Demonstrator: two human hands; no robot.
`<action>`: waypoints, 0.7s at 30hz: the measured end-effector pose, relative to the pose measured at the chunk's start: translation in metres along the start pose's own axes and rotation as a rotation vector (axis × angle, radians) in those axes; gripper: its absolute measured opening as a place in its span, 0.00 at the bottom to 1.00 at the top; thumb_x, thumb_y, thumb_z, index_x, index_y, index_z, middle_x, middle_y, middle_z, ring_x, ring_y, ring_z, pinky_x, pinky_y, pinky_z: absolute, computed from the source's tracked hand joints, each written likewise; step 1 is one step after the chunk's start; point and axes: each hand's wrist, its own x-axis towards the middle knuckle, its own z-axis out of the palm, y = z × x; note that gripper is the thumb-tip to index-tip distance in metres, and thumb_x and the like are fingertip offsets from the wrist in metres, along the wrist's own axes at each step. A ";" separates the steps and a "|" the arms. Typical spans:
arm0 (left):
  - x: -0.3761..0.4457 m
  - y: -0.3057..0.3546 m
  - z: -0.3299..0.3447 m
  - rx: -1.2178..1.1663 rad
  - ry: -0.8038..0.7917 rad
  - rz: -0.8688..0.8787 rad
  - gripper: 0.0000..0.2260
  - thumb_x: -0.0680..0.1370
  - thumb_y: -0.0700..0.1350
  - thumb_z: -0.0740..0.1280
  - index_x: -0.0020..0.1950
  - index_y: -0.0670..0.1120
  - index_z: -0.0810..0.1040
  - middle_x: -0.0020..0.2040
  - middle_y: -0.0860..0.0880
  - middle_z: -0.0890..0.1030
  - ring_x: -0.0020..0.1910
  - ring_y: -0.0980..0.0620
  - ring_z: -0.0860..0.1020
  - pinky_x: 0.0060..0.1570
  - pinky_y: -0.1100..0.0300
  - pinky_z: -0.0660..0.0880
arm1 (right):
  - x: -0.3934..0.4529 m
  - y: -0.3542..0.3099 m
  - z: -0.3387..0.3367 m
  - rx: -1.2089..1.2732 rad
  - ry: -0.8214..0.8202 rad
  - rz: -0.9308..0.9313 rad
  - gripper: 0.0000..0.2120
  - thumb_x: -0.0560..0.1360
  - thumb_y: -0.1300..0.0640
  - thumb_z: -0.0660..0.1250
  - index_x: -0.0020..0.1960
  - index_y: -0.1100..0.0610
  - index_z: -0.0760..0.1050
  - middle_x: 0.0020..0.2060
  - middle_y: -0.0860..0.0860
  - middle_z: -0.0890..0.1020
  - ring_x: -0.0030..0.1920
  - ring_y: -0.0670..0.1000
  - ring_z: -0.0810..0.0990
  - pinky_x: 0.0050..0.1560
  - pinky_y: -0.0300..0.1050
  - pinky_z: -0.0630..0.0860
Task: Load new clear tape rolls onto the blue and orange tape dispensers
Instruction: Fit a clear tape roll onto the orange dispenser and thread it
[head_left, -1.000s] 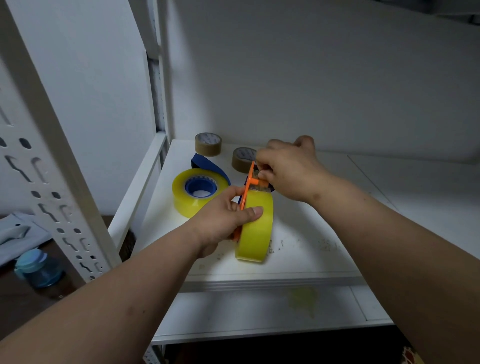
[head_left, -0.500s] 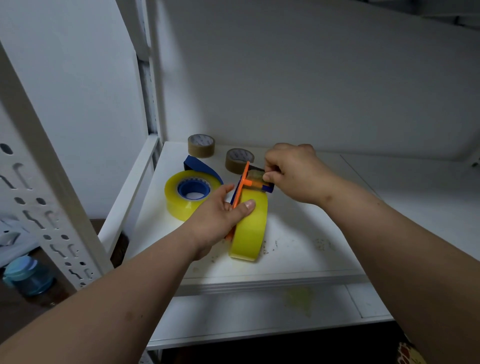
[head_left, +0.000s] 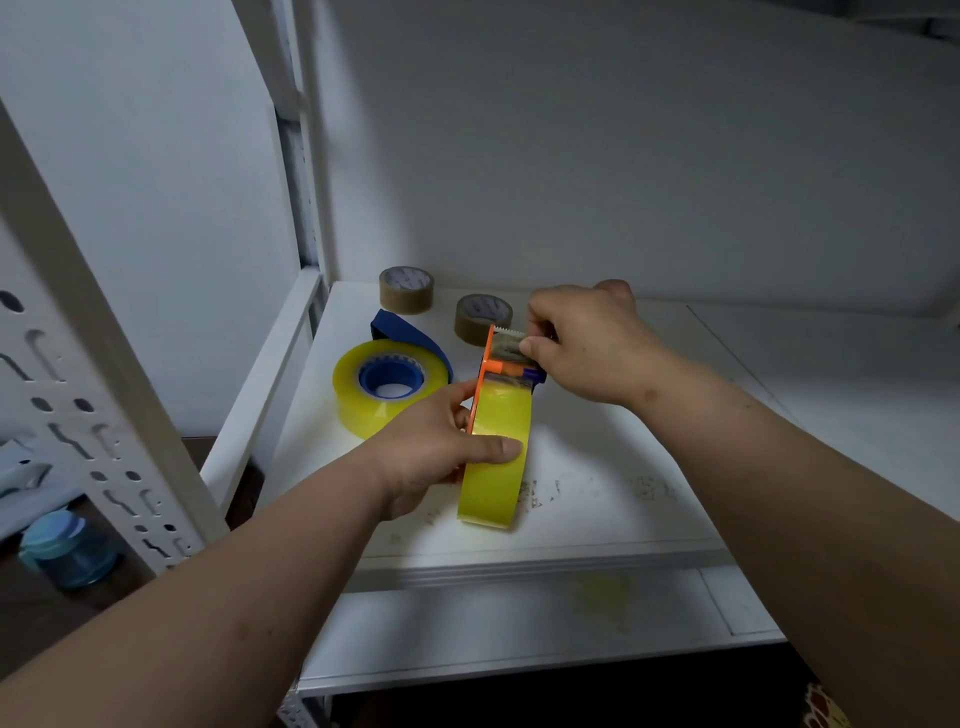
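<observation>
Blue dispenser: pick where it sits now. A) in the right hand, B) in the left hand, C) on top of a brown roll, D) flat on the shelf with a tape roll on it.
D: the blue dispenser lies on the shelf, a yellowish roll around its hub, untouched by either hand.

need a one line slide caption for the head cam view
Left hand steadies a clear tape roll on the orange dispenser while the right hand pinches tape near its cutter.
</observation>
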 end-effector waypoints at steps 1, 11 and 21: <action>0.000 0.000 0.000 -0.008 0.007 0.006 0.28 0.72 0.37 0.75 0.70 0.50 0.71 0.60 0.39 0.82 0.56 0.42 0.83 0.55 0.44 0.80 | 0.001 -0.001 -0.001 0.027 0.002 0.009 0.07 0.72 0.51 0.64 0.37 0.50 0.68 0.32 0.43 0.72 0.38 0.49 0.71 0.55 0.48 0.59; 0.005 -0.008 0.002 -0.014 0.072 0.054 0.28 0.70 0.44 0.77 0.66 0.52 0.69 0.55 0.40 0.83 0.50 0.45 0.85 0.45 0.51 0.83 | 0.004 -0.009 -0.009 -0.009 0.031 -0.043 0.08 0.71 0.49 0.65 0.38 0.51 0.73 0.39 0.47 0.77 0.45 0.52 0.75 0.55 0.51 0.57; 0.007 -0.009 0.000 -0.031 0.069 0.070 0.30 0.67 0.48 0.78 0.66 0.51 0.70 0.48 0.46 0.84 0.48 0.48 0.85 0.44 0.53 0.83 | -0.008 -0.016 -0.008 -0.060 -0.044 -0.144 0.13 0.61 0.44 0.67 0.40 0.49 0.70 0.38 0.45 0.72 0.43 0.50 0.73 0.53 0.52 0.58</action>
